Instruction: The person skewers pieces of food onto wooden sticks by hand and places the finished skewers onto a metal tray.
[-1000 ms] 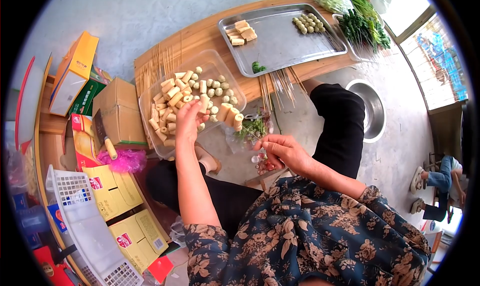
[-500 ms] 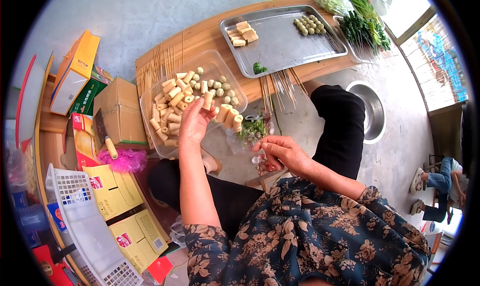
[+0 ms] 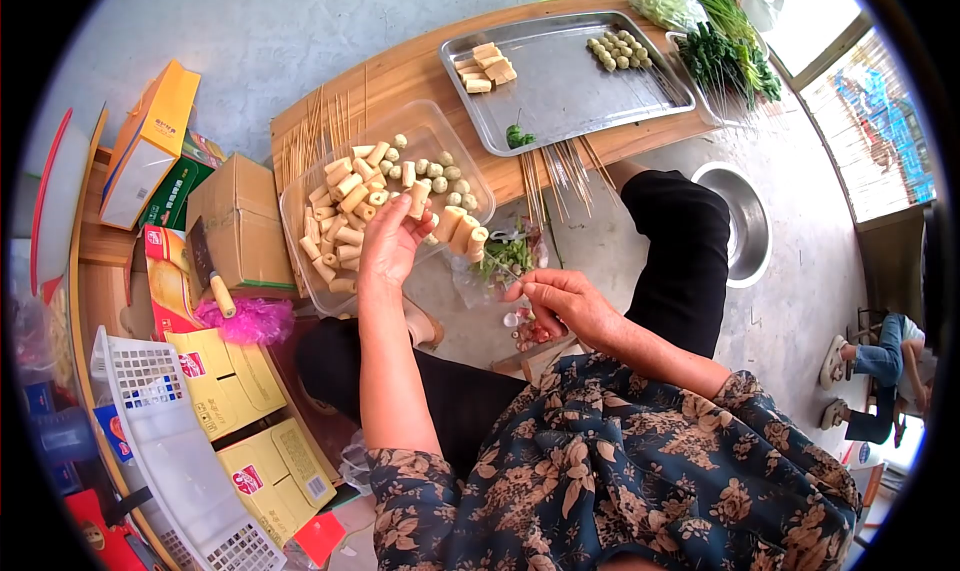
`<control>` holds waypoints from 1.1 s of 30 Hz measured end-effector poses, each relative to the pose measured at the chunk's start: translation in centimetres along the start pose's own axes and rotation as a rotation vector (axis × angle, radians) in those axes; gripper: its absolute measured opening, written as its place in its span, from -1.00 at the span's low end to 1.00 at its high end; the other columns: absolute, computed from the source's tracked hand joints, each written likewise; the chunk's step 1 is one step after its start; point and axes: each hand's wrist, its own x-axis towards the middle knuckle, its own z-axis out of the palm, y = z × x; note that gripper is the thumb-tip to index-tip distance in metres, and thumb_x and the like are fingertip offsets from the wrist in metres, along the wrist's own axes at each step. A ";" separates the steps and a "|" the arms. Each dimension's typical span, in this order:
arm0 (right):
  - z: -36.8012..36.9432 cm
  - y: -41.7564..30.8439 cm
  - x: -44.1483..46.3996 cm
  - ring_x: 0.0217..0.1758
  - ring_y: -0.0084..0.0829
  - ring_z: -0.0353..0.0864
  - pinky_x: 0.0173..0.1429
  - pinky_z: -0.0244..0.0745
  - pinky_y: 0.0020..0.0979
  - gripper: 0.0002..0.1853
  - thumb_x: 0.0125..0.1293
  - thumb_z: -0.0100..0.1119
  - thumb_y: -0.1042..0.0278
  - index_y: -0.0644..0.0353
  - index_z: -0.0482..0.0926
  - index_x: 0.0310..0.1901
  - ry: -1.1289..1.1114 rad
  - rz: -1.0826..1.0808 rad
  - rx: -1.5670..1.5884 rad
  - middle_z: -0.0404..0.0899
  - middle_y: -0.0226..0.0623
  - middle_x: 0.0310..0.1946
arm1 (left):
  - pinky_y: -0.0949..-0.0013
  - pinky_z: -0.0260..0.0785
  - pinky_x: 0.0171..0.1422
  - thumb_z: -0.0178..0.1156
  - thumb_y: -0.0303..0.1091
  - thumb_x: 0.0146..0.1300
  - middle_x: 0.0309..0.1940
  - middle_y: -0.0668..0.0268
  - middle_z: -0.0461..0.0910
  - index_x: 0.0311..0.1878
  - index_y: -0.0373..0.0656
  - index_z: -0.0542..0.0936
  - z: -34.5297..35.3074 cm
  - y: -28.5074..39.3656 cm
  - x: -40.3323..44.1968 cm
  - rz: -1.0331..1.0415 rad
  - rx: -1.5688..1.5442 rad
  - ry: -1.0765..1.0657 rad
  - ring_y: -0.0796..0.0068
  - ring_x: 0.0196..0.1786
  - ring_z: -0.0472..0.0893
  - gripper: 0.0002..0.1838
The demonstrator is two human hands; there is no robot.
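My left hand (image 3: 390, 243) is closed with its fingertips on a beige tube-shaped food piece (image 3: 418, 201), at the near edge of a clear plastic tub (image 3: 480, 176). More such pieces (image 3: 350, 193) and several greenish balls (image 3: 453, 186) lie in that tub. Pinched in my right hand (image 3: 562, 301) is the end of a thin skewer (image 3: 508, 274), only faintly visible. It points up and left to a row of beige pieces (image 3: 463, 233) hanging just beyond the tub's edge, close to my left fingers. The skewer inside the pieces is hidden.
A metal tray (image 3: 560, 101) on the wooden table (image 3: 390, 76) holds beige slabs and greenish balls. Bare skewers (image 3: 560, 171) stick out beneath it. Greens (image 3: 720, 61) stand at far right, a metal basin (image 3: 760, 226) on the floor. A knife (image 3: 215, 281) rests by cardboard boxes (image 3: 240, 221).
Very little differs. The row of skewered pieces has shifted slightly right, while both hands stay almost in place with the same holds.
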 end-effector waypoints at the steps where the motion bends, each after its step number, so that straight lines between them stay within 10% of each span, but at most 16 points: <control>1: 0.0 0.0 0.0 -0.79 -0.69 0.14 -0.69 0.04 -0.60 -0.70 0.47 -0.15 0.26 0.30 0.52 -0.07 0.002 0.003 -0.007 0.25 -0.52 -0.79 | 0.39 0.51 -0.17 0.18 -0.30 0.31 -0.25 0.25 0.62 -0.06 -0.21 0.54 -0.1 0.0 0.0 -0.001 0.005 -0.001 0.47 -0.28 0.59 -0.77; 33: -0.6 0.4 1.7 -0.63 -0.73 0.27 -0.53 0.18 -0.63 -0.77 0.45 -0.06 0.34 0.27 0.56 -0.09 0.102 -0.011 -0.030 0.41 -0.52 -0.56 | 0.17 0.48 0.00 0.24 -0.32 0.25 0.00 0.33 0.48 0.16 -0.08 0.38 2.6 -1.6 -0.2 -0.049 0.095 -0.169 0.41 0.04 0.52 -0.57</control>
